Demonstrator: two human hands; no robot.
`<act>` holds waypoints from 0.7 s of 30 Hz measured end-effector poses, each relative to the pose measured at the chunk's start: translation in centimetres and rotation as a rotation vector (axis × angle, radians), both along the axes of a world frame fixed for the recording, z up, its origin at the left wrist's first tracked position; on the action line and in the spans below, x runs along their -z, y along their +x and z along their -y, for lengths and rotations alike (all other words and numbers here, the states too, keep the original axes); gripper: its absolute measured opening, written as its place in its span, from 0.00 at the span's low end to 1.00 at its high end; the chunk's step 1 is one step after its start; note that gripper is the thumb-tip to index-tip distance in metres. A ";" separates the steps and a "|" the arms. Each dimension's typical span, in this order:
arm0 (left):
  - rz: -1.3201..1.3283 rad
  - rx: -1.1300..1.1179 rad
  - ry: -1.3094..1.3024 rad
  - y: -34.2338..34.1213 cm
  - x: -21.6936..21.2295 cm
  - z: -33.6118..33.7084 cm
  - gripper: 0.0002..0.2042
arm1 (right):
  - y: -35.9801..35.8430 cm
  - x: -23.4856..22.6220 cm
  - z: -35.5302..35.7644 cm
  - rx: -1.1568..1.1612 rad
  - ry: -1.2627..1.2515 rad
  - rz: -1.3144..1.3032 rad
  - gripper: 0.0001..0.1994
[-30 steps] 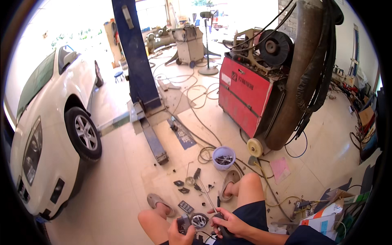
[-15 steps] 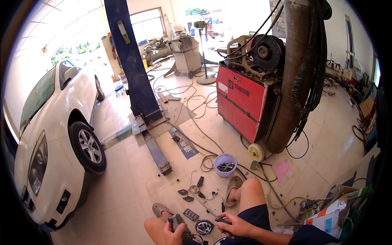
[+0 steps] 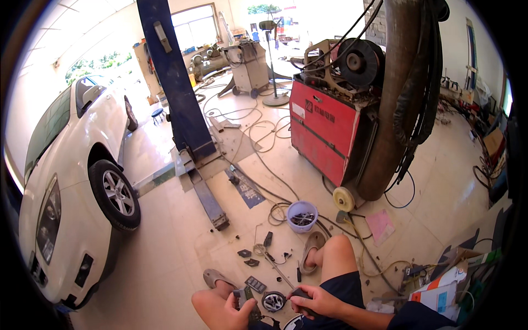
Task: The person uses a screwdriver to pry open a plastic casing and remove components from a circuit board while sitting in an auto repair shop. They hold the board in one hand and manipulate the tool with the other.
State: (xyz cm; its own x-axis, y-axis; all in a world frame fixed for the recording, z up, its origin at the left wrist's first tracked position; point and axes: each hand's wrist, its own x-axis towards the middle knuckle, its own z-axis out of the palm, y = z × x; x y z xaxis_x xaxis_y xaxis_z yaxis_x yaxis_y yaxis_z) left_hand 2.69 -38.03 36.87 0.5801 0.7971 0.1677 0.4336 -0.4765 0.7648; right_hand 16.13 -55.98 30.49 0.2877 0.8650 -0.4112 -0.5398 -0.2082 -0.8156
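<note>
I sit on a workshop floor with my knees up. My left hand (image 3: 237, 309) grips a small grey metal part (image 3: 242, 297) at the lower edge of the view. My right hand (image 3: 315, 301) is closed around a dark tool handle (image 3: 298, 293) next to a round black-and-silver part (image 3: 273, 301) that lies between my hands. A long thin metal rod (image 3: 272, 264) runs across the floor just beyond them. Small dark parts (image 3: 245, 253) and a ribbed grey block (image 3: 255, 284) are scattered in front of my feet.
A lilac bowl (image 3: 302, 214) of metal bits stands past my right foot. A white car (image 3: 71, 187) is at left, a blue lift post (image 3: 176, 82) at centre back, a red welding machine (image 3: 324, 129) and a tall gas cylinder (image 3: 396, 110) at right. Cables trail over the floor. Boxes (image 3: 445, 286) sit at lower right.
The view has tilted up and my hands sit lower in it. My left hand has moved left of the round part, and now holds the grey part.
</note>
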 end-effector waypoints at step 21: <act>0.573 -0.122 -0.896 -1.1 9.5 -4.0 0.15 | 0.0 2.7 1.2 0.021 0.058 0.064 0.21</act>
